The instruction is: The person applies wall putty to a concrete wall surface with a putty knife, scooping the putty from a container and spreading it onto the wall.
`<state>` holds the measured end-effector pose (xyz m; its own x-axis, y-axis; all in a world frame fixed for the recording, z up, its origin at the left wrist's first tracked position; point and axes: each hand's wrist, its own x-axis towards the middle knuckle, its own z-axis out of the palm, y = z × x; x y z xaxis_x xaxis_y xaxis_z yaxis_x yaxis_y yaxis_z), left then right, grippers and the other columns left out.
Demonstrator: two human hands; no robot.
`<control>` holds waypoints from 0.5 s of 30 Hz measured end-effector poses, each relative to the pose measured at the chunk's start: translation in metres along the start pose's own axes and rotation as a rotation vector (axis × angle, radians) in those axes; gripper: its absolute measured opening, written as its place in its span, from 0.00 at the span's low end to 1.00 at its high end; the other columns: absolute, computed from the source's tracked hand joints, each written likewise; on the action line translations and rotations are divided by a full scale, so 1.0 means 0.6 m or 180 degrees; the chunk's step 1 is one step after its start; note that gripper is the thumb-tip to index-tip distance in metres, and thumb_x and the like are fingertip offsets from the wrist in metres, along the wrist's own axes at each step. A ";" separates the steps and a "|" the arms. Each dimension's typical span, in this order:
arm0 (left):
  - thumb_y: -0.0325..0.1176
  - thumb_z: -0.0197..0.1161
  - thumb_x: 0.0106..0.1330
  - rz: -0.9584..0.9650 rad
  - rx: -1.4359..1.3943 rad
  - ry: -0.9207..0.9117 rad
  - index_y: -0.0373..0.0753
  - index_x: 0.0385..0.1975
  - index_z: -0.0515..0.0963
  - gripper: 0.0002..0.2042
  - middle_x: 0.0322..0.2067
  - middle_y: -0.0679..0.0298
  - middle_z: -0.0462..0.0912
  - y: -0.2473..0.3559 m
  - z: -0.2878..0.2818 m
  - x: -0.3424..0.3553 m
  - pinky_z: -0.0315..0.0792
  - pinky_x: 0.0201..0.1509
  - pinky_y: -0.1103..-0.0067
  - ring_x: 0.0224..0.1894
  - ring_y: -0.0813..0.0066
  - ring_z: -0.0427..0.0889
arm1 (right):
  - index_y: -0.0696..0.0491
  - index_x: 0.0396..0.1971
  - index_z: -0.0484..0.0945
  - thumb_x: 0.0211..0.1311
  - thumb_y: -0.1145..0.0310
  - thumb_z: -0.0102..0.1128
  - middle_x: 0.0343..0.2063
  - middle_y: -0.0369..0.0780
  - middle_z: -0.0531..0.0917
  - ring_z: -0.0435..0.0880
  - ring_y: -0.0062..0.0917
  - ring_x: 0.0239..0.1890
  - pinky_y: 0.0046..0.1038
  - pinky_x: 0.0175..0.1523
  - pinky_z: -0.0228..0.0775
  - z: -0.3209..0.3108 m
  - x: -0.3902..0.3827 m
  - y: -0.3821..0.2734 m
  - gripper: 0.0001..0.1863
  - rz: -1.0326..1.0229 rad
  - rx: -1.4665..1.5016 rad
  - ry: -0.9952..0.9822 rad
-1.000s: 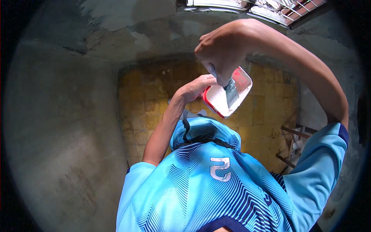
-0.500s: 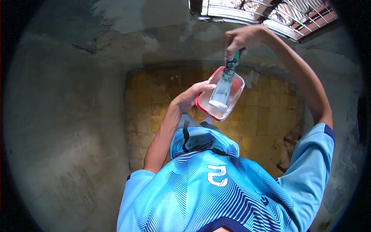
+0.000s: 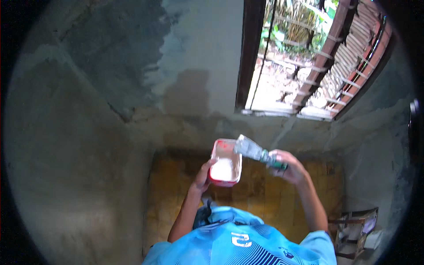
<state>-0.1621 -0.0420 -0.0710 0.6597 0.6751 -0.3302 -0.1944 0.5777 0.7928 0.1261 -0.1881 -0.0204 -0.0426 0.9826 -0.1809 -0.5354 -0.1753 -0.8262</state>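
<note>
while a dull grey-brown plaster wall (image 3: 66, 176) fills the left side, the far wall (image 3: 203, 44) beyond the corner turns from a dark, ragged-edged patch (image 3: 119, 53) to paler grey, with a blocky shadow low on it. yellow-brown floor tiles (image 3: 260, 194) spread below, dim near the wall's foot. further right stands a barred window (image 3: 304, 48), bright, with greenery outside, and under it, at the lower right, a wooden rack (image 3: 358, 244).

the left hand (image 3: 203, 176) grips the left side of a small tub (image 3: 224, 183), fingers curled against it, in front of the person's blue shirt (image 3: 207, 247). the tub is red outside with a whitish, smeared rim; smooth white paste (image 3: 222, 169) lies at its near end. just right, a scraper (image 3: 249, 148) slants, its blade coated greyish white, overlapping the tub's far right corner; whether they touch cannot be told. the right hand (image 3: 290, 168) has its fingers wrapped around the green handle.
</note>
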 end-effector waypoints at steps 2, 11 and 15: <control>0.50 0.56 0.64 0.0170 0.0117 -0.0100 0.31 0.59 0.65 0.31 0.50 0.55 0.78 0.000 -0.026 0.004 0.73 0.57 0.72 0.51 0.68 0.79 | 0.60 0.50 0.72 0.59 0.60 0.61 0.37 0.44 0.82 0.82 0.21 0.32 0.23 0.37 0.78 0.027 -0.010 0.030 0.24 -0.0081 0.0260 -0.0182; 0.47 0.56 0.67 0.0293 0.0420 -0.0050 0.35 0.54 0.69 0.24 0.47 0.60 0.79 -0.046 -0.028 0.041 0.75 0.51 0.73 0.46 0.73 0.79 | 0.56 0.47 0.71 0.55 0.66 0.57 0.35 0.43 0.80 0.80 0.23 0.29 0.19 0.26 0.69 0.011 -0.007 0.150 0.19 -0.0456 0.0878 -0.0292; 0.46 0.58 0.66 0.0351 0.0206 -0.0096 0.36 0.54 0.69 0.23 0.46 0.61 0.79 -0.068 -0.050 0.069 0.76 0.50 0.73 0.46 0.73 0.80 | 0.55 0.45 0.72 0.59 0.63 0.55 0.33 0.42 0.80 0.79 0.21 0.29 0.18 0.26 0.70 0.037 -0.017 0.139 0.16 -0.0846 0.0448 -0.0074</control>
<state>-0.1488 -0.0238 -0.1324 0.6587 0.7181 -0.2245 -0.2203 0.4694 0.8551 0.0632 -0.2112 -0.0760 0.0964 0.9943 0.0454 -0.6420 0.0969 -0.7605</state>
